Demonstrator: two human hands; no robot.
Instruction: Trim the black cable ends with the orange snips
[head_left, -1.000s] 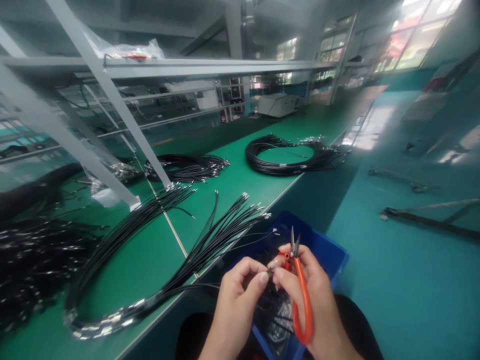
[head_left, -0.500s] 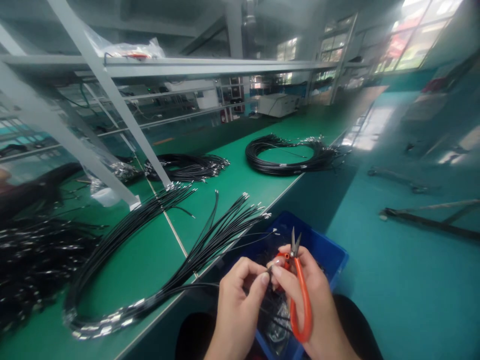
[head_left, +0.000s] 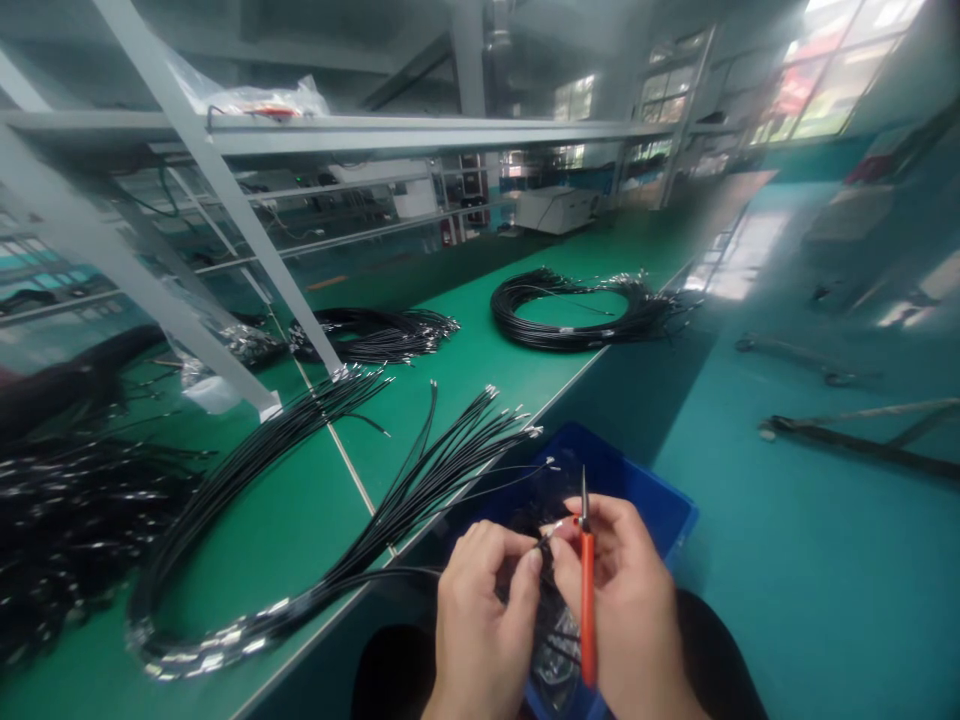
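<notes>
A: Moved since the earlier frame?
B: One pair of red-handled snips (head_left: 588,610), turned from broadside to edge-on; the blades, seen apart before, now line up as one point. Both hands keep nearly the same place.

A: Right hand (head_left: 637,600)?
B: One, curled around the snips, which stand nearly upright in it, tips upward. Whether the blades are parted cannot be told at this angle. Thumb and finger reach the left fingertips.

A: Left hand (head_left: 484,610)?
B: One, thumb and forefinger pinching a small dark piece (head_left: 541,543), held between the two hands above the bin; its detail is too small to tell. One black cable (head_left: 409,571) runs from the bench edge behind this hand.

A: Below?
B: Bin (head_left: 664,500), blue, one; clear plastic and dark pieces inside.

A: On the bench (head_left: 262,540)?
B: Green top. Nearest, one curved cable bundle (head_left: 225,485), black, pale-tipped, taped along its bend. Farther off, one round coil (head_left: 551,337) near the edge, and one flatter coil (head_left: 360,345) beside a rack post (head_left: 255,230). Far left, one dark heap (head_left: 75,540), blurred.
</notes>
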